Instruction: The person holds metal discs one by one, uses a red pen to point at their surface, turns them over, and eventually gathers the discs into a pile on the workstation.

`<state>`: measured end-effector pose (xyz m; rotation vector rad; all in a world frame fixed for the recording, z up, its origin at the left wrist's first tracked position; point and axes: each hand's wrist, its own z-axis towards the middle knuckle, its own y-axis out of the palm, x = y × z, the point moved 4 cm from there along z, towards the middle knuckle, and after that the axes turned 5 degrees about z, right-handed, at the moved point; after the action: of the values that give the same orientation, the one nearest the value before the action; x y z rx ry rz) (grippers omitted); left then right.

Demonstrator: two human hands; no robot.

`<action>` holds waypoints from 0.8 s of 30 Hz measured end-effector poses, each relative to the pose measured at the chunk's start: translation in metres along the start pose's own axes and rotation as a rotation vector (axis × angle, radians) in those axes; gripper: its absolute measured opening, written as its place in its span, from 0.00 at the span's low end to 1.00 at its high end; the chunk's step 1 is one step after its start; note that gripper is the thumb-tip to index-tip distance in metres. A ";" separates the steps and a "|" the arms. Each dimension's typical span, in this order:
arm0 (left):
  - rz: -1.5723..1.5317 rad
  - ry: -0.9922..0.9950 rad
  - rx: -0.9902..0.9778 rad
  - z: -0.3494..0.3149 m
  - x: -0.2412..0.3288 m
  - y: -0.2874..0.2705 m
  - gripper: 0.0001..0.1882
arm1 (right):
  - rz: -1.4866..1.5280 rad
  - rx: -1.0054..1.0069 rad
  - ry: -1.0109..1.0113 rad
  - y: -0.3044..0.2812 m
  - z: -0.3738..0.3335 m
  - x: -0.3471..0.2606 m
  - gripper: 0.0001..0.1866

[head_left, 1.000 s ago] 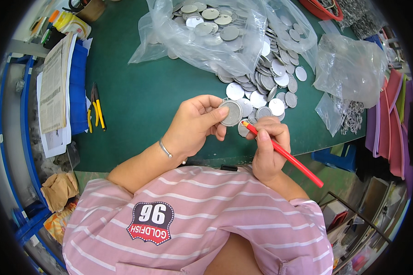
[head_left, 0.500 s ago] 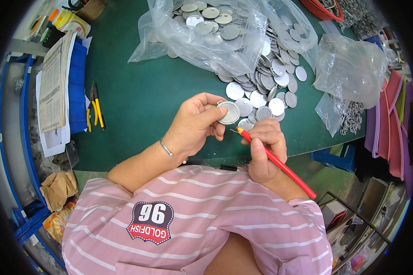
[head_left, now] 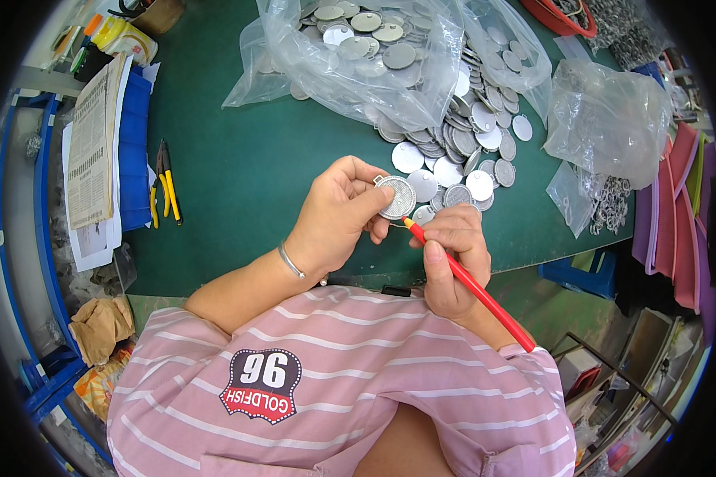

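So, left hand [head_left: 334,211] pinches silvery disc [head_left: 400,200], right hand [head_left: 465,245] grips red pencil [head_left: 489,303], tip at disc's rim

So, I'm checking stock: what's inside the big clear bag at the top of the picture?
A heap of round grey discs shows in the bag. The lower ones are covered by those on top, and the picture's edge cuts off the far end.

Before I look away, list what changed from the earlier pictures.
The right hand and its red pencil-shaped tool have shifted left and slightly toward the person. The metal disc in the left hand has turned a little, its loop now farther left. Nothing was taken up or let go. The disc pile and pliers stayed put.
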<state>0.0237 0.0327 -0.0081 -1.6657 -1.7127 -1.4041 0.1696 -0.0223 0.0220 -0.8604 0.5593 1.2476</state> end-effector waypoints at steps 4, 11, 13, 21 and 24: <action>0.078 0.044 0.013 -0.001 0.003 0.002 0.09 | 0.004 0.017 0.021 0.002 -0.001 0.001 0.07; 0.087 0.052 0.025 -0.003 0.005 0.003 0.09 | -0.016 -0.036 0.047 0.002 0.000 0.000 0.05; 0.063 0.069 0.034 -0.003 0.009 0.002 0.09 | -0.001 -0.056 0.084 0.003 -0.002 0.002 0.05; 0.052 0.053 0.020 -0.004 0.006 0.002 0.08 | 0.009 0.031 0.054 0.002 0.002 0.000 0.05; 0.030 0.042 0.009 -0.004 0.004 0.002 0.09 | 0.013 0.010 0.040 0.001 0.003 0.000 0.05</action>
<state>0.0229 0.0314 -0.0025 -1.6390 -1.6623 -1.4050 0.1685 -0.0197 0.0239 -0.8763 0.6041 1.2408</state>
